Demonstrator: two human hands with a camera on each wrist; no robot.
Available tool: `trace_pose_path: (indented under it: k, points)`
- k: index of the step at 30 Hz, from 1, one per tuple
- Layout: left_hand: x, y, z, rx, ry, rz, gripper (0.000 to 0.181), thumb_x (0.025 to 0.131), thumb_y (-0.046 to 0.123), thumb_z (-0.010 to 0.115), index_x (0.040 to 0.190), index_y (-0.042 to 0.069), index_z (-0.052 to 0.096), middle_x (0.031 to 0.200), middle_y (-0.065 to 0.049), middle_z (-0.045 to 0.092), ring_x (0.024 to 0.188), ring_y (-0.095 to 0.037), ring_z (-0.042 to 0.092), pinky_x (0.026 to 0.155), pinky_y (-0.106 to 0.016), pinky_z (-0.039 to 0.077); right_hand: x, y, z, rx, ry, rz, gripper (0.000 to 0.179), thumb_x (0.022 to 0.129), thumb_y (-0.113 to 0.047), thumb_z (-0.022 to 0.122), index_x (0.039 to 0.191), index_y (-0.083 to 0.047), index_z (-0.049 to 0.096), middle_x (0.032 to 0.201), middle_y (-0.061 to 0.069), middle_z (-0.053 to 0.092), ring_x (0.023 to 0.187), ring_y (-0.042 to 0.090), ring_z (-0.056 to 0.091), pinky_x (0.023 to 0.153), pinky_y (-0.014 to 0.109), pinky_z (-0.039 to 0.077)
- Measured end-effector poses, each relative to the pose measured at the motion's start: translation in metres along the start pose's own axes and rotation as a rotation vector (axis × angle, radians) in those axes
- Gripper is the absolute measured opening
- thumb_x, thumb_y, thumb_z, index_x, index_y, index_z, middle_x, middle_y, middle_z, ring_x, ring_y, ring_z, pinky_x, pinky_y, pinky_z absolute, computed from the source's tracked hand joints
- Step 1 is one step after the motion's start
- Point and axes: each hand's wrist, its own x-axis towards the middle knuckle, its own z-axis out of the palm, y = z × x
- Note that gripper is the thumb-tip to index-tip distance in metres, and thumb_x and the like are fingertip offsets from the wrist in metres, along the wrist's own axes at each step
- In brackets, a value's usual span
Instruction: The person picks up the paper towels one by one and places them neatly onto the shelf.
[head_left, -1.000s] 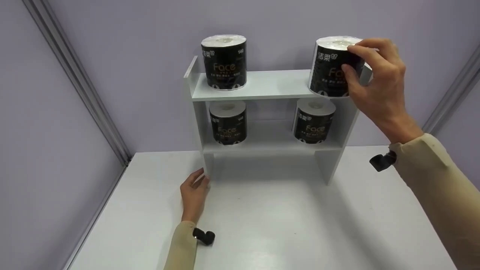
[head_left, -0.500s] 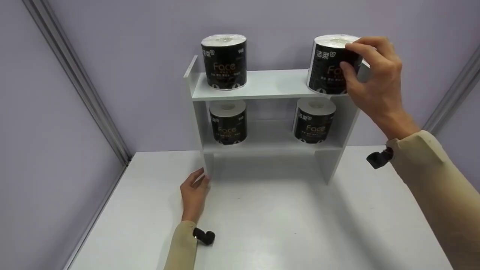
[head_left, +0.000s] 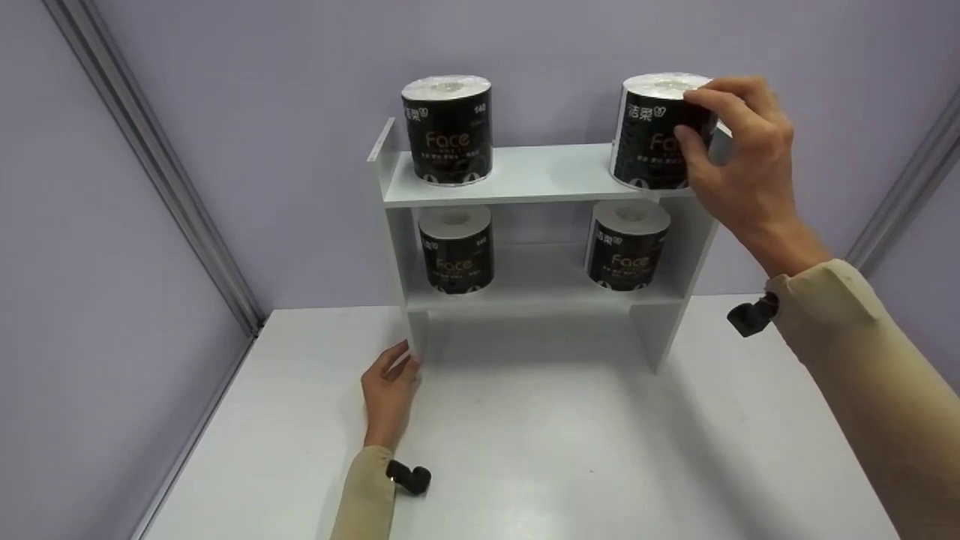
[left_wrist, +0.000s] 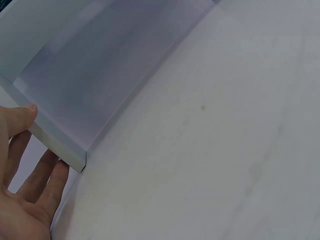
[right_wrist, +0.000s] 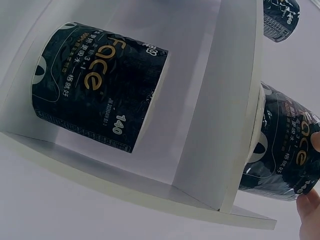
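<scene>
My right hand (head_left: 750, 157) grips a black-and-white toilet paper roll (head_left: 649, 150), thumb on its front and fingers on the top edge. The roll stands upright at the right end of the top board of a white shelf (head_left: 551, 169); whether its base fully rests there I cannot tell. Another upright roll (head_left: 450, 139) stands at the left end of that board. On the lower board are a left roll (head_left: 459, 259) and a right roll (head_left: 626, 259). My left hand (left_wrist: 30, 195) pinches the lower front edge of the shelf's left side panel (left_wrist: 55, 142), thumb inside, fingers outside.
The shelf stands on a white table (head_left: 510, 450) near the back wall (head_left: 555, 75). A grey metal post (head_left: 172, 187) runs up the left corner. Low raised sides of the shelf, such as the left one (head_left: 382, 142), bound the top board.
My right hand and the roll it grips have moved a little to the left over the top board. The left hand has stayed on the side panel. The head view has shifted slightly.
</scene>
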Motion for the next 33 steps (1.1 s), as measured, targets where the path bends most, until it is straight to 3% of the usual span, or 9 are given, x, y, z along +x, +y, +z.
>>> trace_pose_path:
  k: [10,13,21,28,33]
  points:
    - [-0.0006,0.0014,0.0007,0.026,0.006,0.001,0.04,0.103,0.007,0.071,0.141,-0.001,0.065,0.148,-0.019,0.063,0.133,-0.036,0.065,0.107,-0.047,0.059,0.0011,0.0037,-0.0009,-0.002,-0.015,-0.022,0.03,0.093,-0.005,0.078,0.123,-0.005,0.078,0.121,0.007,0.068,0.116,0.018,0.061,0.102,0.025,0.046]
    - [-0.0012,0.0015,-0.0001,0.037,0.004,0.011,0.04,0.103,0.007,0.071,0.142,0.0,0.065,0.148,-0.019,0.063,0.133,-0.035,0.066,0.106,-0.045,0.06,0.0021,0.0034,0.0002,0.008,-0.017,0.005,0.03,0.093,-0.005,0.078,0.123,-0.006,0.078,0.121,0.005,0.067,0.116,0.016,0.061,0.104,0.024,0.046]
    - [0.0003,0.0003,-0.0006,0.09,0.024,0.038,0.037,0.102,0.006,0.072,0.139,0.003,0.068,0.146,-0.018,0.065,0.133,-0.036,0.066,0.1,-0.031,0.061,0.0053,0.0039,0.0034,0.003,-0.03,0.051,0.031,0.092,-0.001,0.077,0.123,-0.005,0.078,0.124,0.011,0.068,0.117,0.021,0.062,0.106,0.026,0.047]
    - [0.0004,0.0017,-0.0009,0.059,0.012,0.032,0.039,0.103,0.005,0.07,0.141,-0.001,0.066,0.147,-0.021,0.063,0.134,-0.039,0.065,0.103,-0.038,0.061,0.0077,0.0067,0.0044,-0.005,-0.047,0.031,0.03,0.093,-0.002,0.077,0.123,-0.005,0.077,0.124,0.011,0.067,0.118,0.022,0.062,0.106,0.028,0.047]
    - [-0.0006,0.0014,-0.0006,0.06,0.018,0.033,0.038,0.102,0.005,0.071,0.14,0.0,0.067,0.146,-0.021,0.064,0.133,-0.038,0.066,0.099,-0.032,0.062,0.0087,0.0084,0.0059,-0.006,-0.053,0.036,0.03,0.093,-0.001,0.076,0.122,-0.005,0.077,0.124,0.011,0.067,0.118,0.023,0.063,0.107,0.029,0.047]
